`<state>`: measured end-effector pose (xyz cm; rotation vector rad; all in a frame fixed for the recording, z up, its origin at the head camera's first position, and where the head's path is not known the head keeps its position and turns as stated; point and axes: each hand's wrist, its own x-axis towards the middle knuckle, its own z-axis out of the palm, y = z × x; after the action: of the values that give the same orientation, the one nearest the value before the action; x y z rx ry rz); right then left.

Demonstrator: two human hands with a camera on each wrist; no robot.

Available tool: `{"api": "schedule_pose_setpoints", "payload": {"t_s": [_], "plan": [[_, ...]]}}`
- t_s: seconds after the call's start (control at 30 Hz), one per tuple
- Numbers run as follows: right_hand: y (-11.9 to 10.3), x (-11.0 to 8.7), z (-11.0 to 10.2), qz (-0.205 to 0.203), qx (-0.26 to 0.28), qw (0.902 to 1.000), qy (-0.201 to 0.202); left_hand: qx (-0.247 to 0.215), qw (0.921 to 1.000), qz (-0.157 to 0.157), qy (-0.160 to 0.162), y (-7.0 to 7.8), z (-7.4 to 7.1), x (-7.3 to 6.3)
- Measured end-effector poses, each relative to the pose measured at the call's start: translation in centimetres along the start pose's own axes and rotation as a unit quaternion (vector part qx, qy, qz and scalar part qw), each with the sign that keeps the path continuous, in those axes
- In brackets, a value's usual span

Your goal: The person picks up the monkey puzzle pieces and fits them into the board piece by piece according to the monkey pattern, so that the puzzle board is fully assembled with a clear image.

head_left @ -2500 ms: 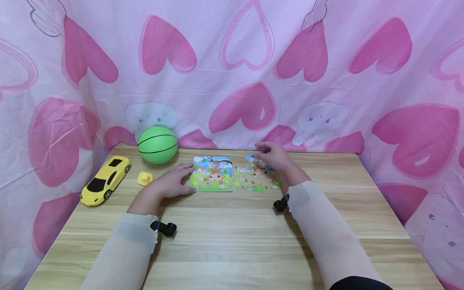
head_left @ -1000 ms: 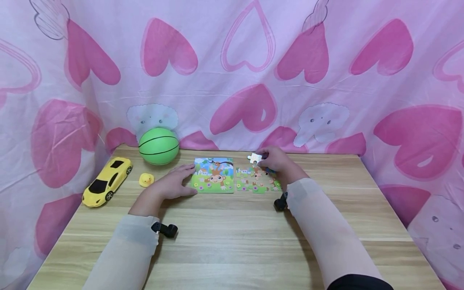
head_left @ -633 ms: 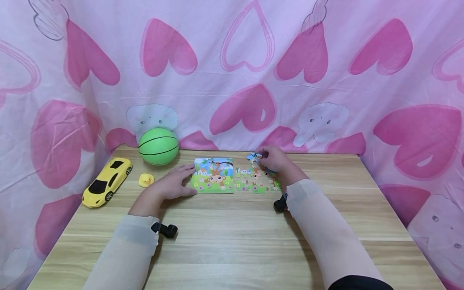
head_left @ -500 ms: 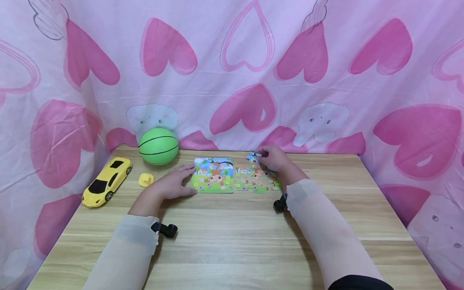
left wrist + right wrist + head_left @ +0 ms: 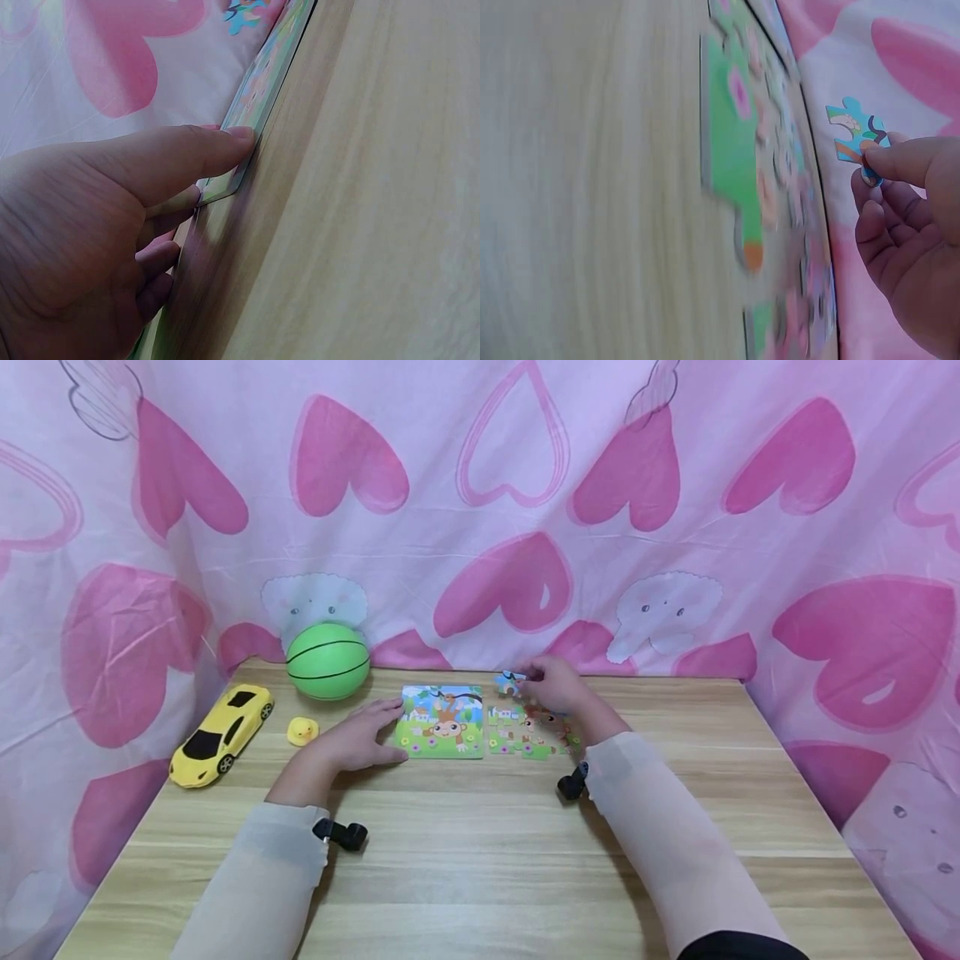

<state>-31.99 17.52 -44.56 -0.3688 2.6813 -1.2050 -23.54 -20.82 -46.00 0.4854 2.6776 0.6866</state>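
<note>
My right hand (image 5: 561,687) pinches a jigsaw piece (image 5: 852,129) between thumb and fingers. Blue sky and a dark branch show on it, and it hangs above the table's back part. Below lies a partly joined monkey jigsaw (image 5: 517,739), with its right portion shaded and partly covered by the hand. To its left is a square picture board (image 5: 441,722) with the same monkey scene. My left hand (image 5: 358,739) rests at the board's left edge, fingers fairly straight. In the left wrist view its thumb (image 5: 217,146) touches the board's near edge by the corner.
A green ball (image 5: 328,662) stands at the back left of the wooden table (image 5: 480,860). Near my left hand sits a yellow rubber duck (image 5: 302,732), with a yellow toy car (image 5: 222,735) farther left. A pink heart-patterned cloth (image 5: 495,585) hangs behind.
My right hand picked up the jigsaw piece, turned it from its pale back to its printed side, and moved it slightly left and away. My left hand stayed at the board.
</note>
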Motion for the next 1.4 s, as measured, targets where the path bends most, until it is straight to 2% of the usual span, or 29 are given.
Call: {"api": "schedule_pose_setpoints", "payload": {"t_s": [0.13,0.23,0.57,0.9,1.07,1.2,1.3,1.4], "plan": [[-0.9,0.2,0.9,-0.030,-0.006,0.9995,-0.010,-0.002,1.0000,0.001,0.000,0.1,0.0,-0.1],[-1.5,0.4,1.6,-0.033,0.002,0.9993,-0.015,-0.005,1.0000,0.002,0.001,0.2,0.1,-0.1],[-3.2,1.2,3.9,-0.029,0.033,0.9985,-0.034,-0.005,1.0000,0.006,0.003,0.3,0.0,0.0],[-4.8,2.1,6.1,-0.009,0.033,0.9978,-0.056,-0.005,0.9999,0.013,0.005,0.2,-0.2,-0.1],[-5.3,2.6,7.0,-0.022,0.048,0.9964,-0.066,-0.005,0.9999,0.011,0.005,0.2,-0.1,0.1],[-5.5,3.0,7.8,-0.033,0.039,0.9962,-0.070,-0.005,0.9999,0.012,0.004,0.2,0.0,0.1],[-5.7,3.2,8.4,-0.025,0.035,0.9968,-0.068,-0.005,0.9999,0.012,0.003,0.2,0.0,0.0],[-6.1,3.2,8.8,-0.002,0.061,0.9960,-0.066,-0.006,0.9999,0.010,0.002,0.2,0.0,0.0]]}}
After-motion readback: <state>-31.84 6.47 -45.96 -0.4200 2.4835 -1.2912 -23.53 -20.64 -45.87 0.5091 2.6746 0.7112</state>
